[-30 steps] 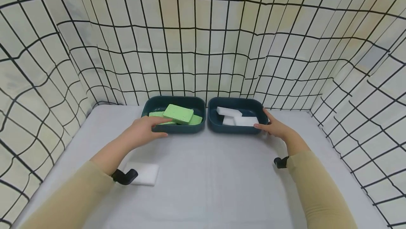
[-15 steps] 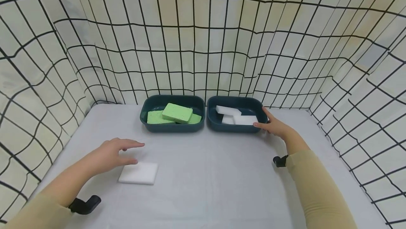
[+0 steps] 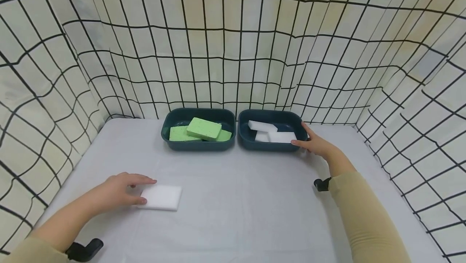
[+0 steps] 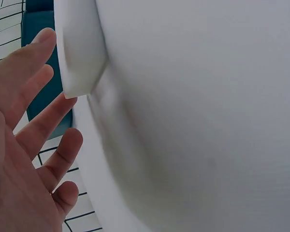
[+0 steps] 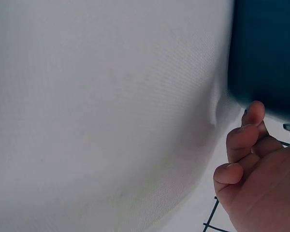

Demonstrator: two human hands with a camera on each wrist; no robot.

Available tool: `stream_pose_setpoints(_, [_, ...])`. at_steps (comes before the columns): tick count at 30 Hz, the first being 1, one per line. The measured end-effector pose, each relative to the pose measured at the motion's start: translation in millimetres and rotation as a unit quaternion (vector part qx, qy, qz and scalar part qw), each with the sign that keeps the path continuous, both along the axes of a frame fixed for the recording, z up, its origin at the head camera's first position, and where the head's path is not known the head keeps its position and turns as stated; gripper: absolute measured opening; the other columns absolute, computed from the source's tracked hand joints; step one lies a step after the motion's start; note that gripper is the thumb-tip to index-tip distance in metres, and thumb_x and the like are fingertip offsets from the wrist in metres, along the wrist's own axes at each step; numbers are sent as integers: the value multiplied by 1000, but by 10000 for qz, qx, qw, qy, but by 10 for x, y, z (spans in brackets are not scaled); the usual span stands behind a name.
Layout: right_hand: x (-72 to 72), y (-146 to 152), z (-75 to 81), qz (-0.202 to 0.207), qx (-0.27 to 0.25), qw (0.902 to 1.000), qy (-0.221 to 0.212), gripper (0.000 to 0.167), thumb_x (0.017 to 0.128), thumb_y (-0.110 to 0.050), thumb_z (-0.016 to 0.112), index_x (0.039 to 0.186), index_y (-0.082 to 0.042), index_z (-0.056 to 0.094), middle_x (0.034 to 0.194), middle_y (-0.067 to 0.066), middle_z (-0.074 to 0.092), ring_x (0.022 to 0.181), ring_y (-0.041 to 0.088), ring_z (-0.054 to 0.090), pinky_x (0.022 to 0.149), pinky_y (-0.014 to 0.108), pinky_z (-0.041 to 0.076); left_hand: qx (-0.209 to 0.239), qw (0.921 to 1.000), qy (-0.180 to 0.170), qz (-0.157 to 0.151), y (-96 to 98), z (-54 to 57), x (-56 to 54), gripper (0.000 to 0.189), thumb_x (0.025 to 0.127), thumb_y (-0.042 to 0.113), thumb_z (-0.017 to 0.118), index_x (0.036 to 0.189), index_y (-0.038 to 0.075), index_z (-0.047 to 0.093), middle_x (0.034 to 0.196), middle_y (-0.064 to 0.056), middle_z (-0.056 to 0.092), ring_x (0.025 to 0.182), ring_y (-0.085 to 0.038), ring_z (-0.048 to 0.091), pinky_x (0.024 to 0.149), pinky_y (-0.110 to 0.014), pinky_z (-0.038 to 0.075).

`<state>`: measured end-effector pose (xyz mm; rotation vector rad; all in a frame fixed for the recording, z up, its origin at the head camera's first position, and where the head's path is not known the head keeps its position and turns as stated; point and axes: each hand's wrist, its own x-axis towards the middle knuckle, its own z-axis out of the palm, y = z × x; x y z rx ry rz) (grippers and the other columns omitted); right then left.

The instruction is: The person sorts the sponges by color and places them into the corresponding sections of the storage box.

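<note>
A flat white sponge [image 3: 162, 198] lies on the table at the front left. My left hand [image 3: 118, 190] is at its left edge, thumb and fingers spread apart. In the left wrist view the fingertips are beside the sponge's [image 4: 82, 53] corner; whether they touch it I cannot tell. My right hand [image 3: 314, 143] grips the right end of a dark teal bin [image 3: 251, 145], thumb at the front rim and index finger along the side. Several white sponges [image 3: 282, 137] lie inside that bin. The right wrist view shows curled fingers against the bin [image 5: 266, 53].
A second dark teal bin [image 3: 198, 146] stands just left of the first, with green sponges [image 3: 204, 128] piled in it. White cloth covers the table [image 3: 233, 206]. Black netting [image 3: 223, 58] over pale fabric walls in the back and both sides.
My left hand has drawn back from the bin of green sponges, moving toward me and left to the white sponge. The right hand stays on its bin.
</note>
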<state>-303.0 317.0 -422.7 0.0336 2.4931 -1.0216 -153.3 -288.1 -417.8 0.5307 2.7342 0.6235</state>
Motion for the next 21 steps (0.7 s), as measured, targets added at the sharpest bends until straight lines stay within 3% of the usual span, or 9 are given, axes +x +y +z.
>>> stream_pose_setpoints(2, [1, -6, 3, -11, -4, 10000, -6, 108, 87, -66, 62, 155, -40, -17, 157, 29, 21, 124, 41, 48, 108, 69, 27, 4, 10000, -70, -7, -2, -24, 10, 55, 75, 38, 85, 125, 20, 71, 124, -5, 67, 93, -17, 57, 79, -41, 49])
stream_pose_setpoints(5, [2, -23, 4, -11, 23, 10000, -18, 107, 88, -65, 62, 155, -39, -18, 150, 28, 32, 121, 39, 49, 108, 69, 27, 5, 9999, -147, 56, -7, -51, 37, 56, 74, 38, 86, 125, 21, 70, 125, -4, 66, 97, -20, 59, 83, -44, 50])
stream_pose_setpoints(9, [6, -36, 9, -16, 40, 10000, -16, 107, 89, -64, 62, 155, -39, -18, 142, 27, 41, 118, 39, 50, 108, 69, 27, 55, 10000, -13, -15, -29, -65, 82, 58, 72, 37, 87, 125, 21, 70, 127, -6, 66, 109, -31, 61, 90, -52, 50])
stream_pose_setpoints(15, [-8, -19, 3, 36, 74, 10000, 11, 109, 88, -66, 62, 155, -38, -19, 149, 29, 33, 116, 38, 50, 107, 70, 28, 101, 9996, 249, -123, -55, -73, 124, 59, 72, 34, 88, 126, 20, 70, 128, -7, 66, 117, -39, 58, 94, -58, 46])
stream_pose_setpoints(21, [-26, 0, -21, 103, 92, 9999, 15, 111, 86, -69, 61, 155, -36, -19, 150, 30, 31, 116, 38, 50, 106, 70, 29, -131, 9994, 260, -160, -70, -74, 116, 60, 71, 39, 87, 127, 24, 69, 129, -6, 65, 115, -38, 57, 92, -62, 42])
